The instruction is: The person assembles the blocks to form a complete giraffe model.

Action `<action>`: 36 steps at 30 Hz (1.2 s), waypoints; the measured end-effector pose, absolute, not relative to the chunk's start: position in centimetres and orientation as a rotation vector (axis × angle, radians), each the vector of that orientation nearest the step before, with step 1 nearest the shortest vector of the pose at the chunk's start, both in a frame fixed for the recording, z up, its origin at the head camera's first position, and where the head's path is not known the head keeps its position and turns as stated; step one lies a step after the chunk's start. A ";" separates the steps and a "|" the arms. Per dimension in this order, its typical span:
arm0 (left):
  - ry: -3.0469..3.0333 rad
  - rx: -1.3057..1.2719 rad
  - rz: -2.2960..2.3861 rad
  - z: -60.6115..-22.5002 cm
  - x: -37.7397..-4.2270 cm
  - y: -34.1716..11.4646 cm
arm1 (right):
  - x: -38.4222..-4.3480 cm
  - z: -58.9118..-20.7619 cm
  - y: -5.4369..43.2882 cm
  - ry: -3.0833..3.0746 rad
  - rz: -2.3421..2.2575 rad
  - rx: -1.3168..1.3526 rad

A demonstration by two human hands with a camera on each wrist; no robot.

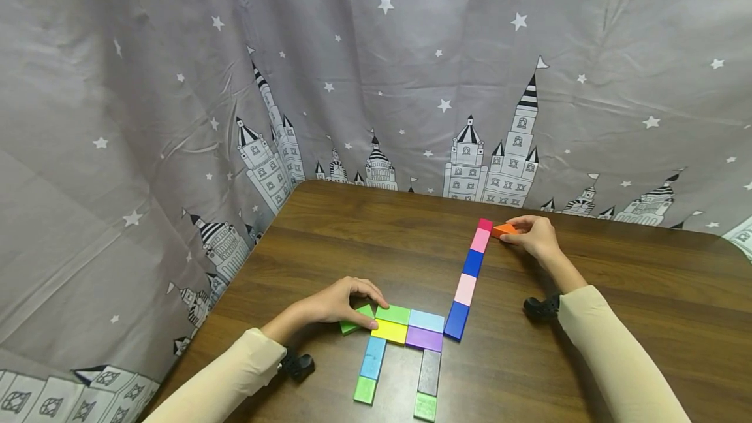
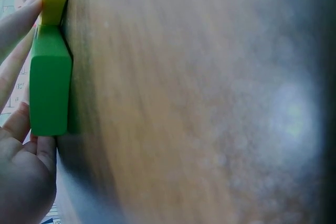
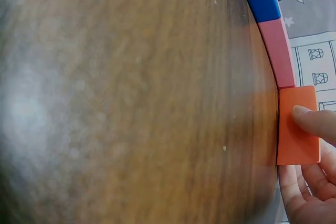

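Observation:
My right hand (image 1: 533, 235) pinches an orange triangular block (image 1: 503, 231) beside the top end of a slanted column. That column runs down through a crimson block (image 1: 485, 223), pink blocks (image 1: 480, 240) and blue blocks (image 1: 457, 320). In the right wrist view the thumb lies on the orange block's (image 3: 296, 135) face. My left hand (image 1: 335, 302) arches over a green block (image 1: 351, 325), which it partly hides. Its thumb touches the left end of a yellow block (image 1: 390, 331); its forefinger touches a light green block (image 1: 392, 314). The left wrist view shows fingers around the green block (image 2: 50, 87).
Light blue (image 1: 427, 320) and purple (image 1: 424, 339) blocks continue the two rows. Two short columns hang below, one with a blue block (image 1: 373, 358), one with a dark grey block (image 1: 429, 372), each ending in green. A grey castle-print curtain (image 1: 376, 83) stands behind the wooden table (image 1: 352, 234).

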State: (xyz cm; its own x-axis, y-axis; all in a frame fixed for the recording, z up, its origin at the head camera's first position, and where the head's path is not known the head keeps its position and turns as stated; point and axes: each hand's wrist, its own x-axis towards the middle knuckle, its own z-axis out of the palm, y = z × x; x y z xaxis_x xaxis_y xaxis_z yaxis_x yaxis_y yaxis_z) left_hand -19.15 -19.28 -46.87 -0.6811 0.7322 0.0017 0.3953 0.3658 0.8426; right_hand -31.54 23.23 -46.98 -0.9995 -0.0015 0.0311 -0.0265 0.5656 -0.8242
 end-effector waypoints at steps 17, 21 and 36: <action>2.273 0.978 1.218 -46.8 -19.1 -19.3 | -31.5 -47.2 22.8 -2.773 1.414 0.002; 2.269 0.973 1.215 -46.9 -19.1 -19.4 | -31.4 -47.1 22.8 -2.772 1.417 0.001; 2.254 0.999 1.207 -46.9 -19.5 -19.3 | -30.6 -46.7 24.4 -2.645 1.572 0.094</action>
